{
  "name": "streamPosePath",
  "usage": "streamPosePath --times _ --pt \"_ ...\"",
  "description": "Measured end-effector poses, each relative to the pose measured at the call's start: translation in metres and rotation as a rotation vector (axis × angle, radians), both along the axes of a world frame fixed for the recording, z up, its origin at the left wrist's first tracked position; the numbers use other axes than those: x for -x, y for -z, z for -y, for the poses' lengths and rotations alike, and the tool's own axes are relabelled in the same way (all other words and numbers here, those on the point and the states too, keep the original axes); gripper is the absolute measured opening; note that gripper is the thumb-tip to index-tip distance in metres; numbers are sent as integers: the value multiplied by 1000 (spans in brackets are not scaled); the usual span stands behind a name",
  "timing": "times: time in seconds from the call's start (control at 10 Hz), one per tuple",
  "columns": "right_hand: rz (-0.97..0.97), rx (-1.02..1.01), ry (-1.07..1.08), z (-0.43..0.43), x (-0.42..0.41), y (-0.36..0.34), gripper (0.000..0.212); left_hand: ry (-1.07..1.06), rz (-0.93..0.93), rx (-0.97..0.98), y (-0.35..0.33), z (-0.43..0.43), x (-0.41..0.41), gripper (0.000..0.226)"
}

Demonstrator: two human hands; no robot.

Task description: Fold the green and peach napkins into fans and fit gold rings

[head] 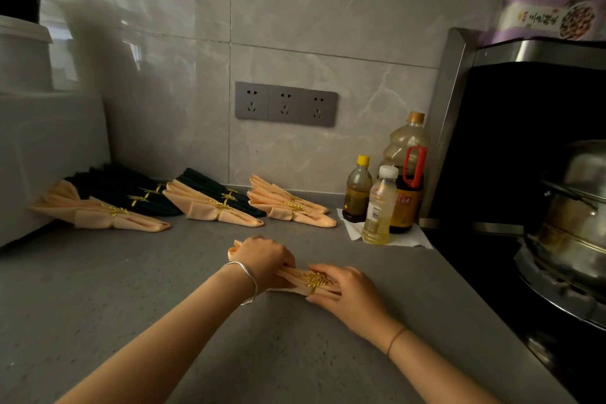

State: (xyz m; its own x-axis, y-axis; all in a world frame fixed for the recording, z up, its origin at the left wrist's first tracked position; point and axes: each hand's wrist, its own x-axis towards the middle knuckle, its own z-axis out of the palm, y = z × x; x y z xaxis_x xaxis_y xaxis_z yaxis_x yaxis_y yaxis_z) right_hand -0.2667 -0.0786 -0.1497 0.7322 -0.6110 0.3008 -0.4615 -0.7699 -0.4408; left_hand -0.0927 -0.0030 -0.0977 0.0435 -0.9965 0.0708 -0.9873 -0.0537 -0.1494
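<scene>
On the grey tabletop (137,289) a pleated peach napkin (295,274) lies flat, in front of the grey wall socket strip (286,104) and nearer the viewer than anything else on the surface; a gold ring (316,280) with a leaf ornament sits around the napkin toward its narrow end. The left hand (262,257) rests on the wider end of this napkin, fingers curled down around the pleats and closed on the cloth, a silver bangle (244,282) on its wrist; a bit of peach cloth shows beyond the knuckles. The right hand (344,292) lies over the narrow end just beside the ring, fingers stretched nearly flat and pressing on the cloth, the thumb tucked against the napkin's near edge; whether it truly pinches the cloth cannot be told.

Below the socket strip, along the wall, lie finished fans, each with a gold ring: a pair of peach fans (288,203) directly below it; to the left of that a peach fan (210,208) resting on dark green fans (210,187); further left another peach fan (98,211) in front of more dark green fans (124,188), beside a white appliance (49,157).

Below and to the right of the socket strip three bottles (383,193) stand close together on a white paper (410,238); further right a steel pot (570,207) sits on a stove.
</scene>
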Motion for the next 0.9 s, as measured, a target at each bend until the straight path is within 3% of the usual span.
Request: streamPosePath --times 0.1,0.2,0.3,0.5,0.8,0.9 --pt "76 -111 5 20 -16 -6 51 -9 60 170 2 1 -28 74" --pt "157 -179 19 48 -37 -17 42 -6 -40 508 13 1 -63 99" --pt "172 -215 29 78 -61 -26 43 -192 -174 529 32 -1 -86 107" --pt "-1 -91 165 124 -107 -17 56 -389 -295 181 60 4 -100 119" --pt "-113 21 219 127 -117 2 58 -371 -437 3 73 6 -103 136" --pt "-64 -15 235 125 -109 -1 60 -406 -480 8 67 2 -100 107"
